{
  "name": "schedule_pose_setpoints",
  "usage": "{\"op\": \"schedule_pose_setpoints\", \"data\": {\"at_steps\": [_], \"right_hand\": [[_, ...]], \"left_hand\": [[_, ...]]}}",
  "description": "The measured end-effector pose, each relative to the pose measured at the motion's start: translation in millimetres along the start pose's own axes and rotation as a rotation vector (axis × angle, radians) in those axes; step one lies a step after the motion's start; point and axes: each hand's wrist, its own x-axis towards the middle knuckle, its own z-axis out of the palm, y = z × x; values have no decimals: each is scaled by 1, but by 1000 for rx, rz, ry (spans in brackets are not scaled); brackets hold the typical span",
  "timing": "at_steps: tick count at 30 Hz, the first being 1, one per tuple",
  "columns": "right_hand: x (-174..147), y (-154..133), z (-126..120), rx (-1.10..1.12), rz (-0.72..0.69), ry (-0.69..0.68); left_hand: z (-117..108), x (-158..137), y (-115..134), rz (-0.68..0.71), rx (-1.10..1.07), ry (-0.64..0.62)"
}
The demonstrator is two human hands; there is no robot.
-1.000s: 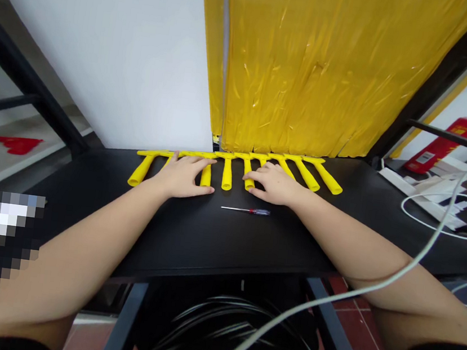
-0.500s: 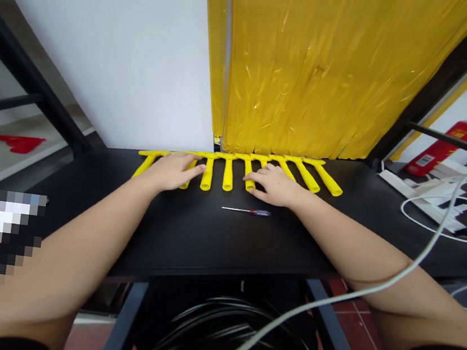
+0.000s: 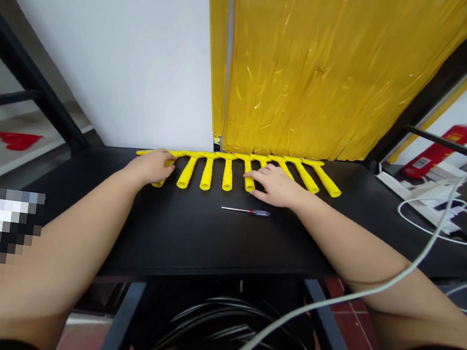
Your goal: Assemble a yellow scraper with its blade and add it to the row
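A row of several yellow T-shaped plastic handles [image 3: 228, 175] lies along the back of the black table, crossbars at the back and round stems towards me. My left hand [image 3: 153, 166] is at the left end, its fingers curled over a yellow T-shaped handle [image 3: 158, 183] whose stem end shows below them. Over the right half of the row lies my right hand [image 3: 274, 184], palm down, fingers apart. Its fingertips touch one stem, and the hand partly hides the stem beside it. In front of the row lies a small screwdriver [image 3: 259, 213], shaft pointing left.
Behind the row stand a white panel [image 3: 145, 62] and a yellow film-covered panel [image 3: 304, 81]. A red bottle [image 3: 443, 147], white boxes and cables are at the right. A pale cable [image 3: 328, 301] crosses before my right forearm. A red object [image 3: 16, 141] lies on the left shelf.
My left hand has moved left along the row, uncovering a stem, and its fingers are now curled at the left end. My right hand and the screwdriver have stayed put.
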Motion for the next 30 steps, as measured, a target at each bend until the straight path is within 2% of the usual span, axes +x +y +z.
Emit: {"op": "schedule_pose_setpoints", "data": {"at_steps": [3,6,9,11,14,18,30], "right_hand": [[-1,1,-2,4,-12,7],[-2,4,-6,30,-20,43],[-4,8,-9,69,-6,78],[-6,11,-10,82,10,89],[-8,14,-12,86,34,91],[-8,15,-13,94,47,80],[-9,15,-15,100,65,46]], "left_hand": [[-4,-4,2,-39,-8,20],[-14,-9,-1,-157,-6,54],[-23,-11,-14,-322,-12,57],[-25,-9,-26,-373,-11,23],[-21,-4,-45,-388,-9,-45],[-13,3,-61,-379,-7,-53],[-14,5,-69,-341,-9,-43]]}}
